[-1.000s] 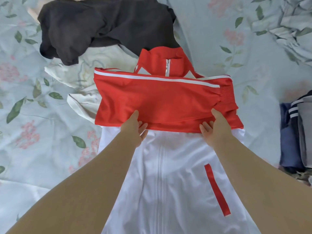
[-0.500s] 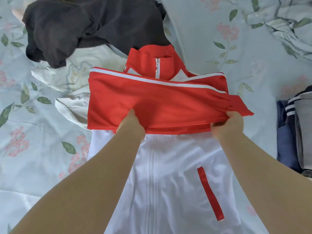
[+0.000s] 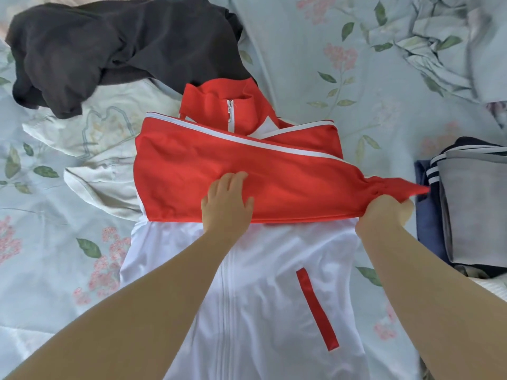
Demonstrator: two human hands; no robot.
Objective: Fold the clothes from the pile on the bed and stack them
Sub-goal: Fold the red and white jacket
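Midway: the jacket's sleeves are being squared

Presently a red-and-white jacket is laid zip-up at the centre of the flowered bed sheet, collar toward twelve o'clock and hem toward six. Its red sleeves are crossed over the chest. The upper sleeve is pinned near its lower edge by the left hand, which is laid flat with fingers spread. At three o'clock of that hand the cuff is gripped by the right hand, fingers curled round the bunched fabric. The cuff is drawn out past the jacket's side toward the folded stack at three o'clock.

The step in hand is judged to be the sleeve fold — the body has not yet been folded. For the next move, the overhanging cuff would need to be turned back inside the jacket's outline and smoothed. The hem could then be brought up toward the collar, with tension kept low so the lower sleeve is not dragged askew. A dark garment at eleven o'clock and a cream garment at nine o'clock lie unfolded, so more folding is judged to remain.
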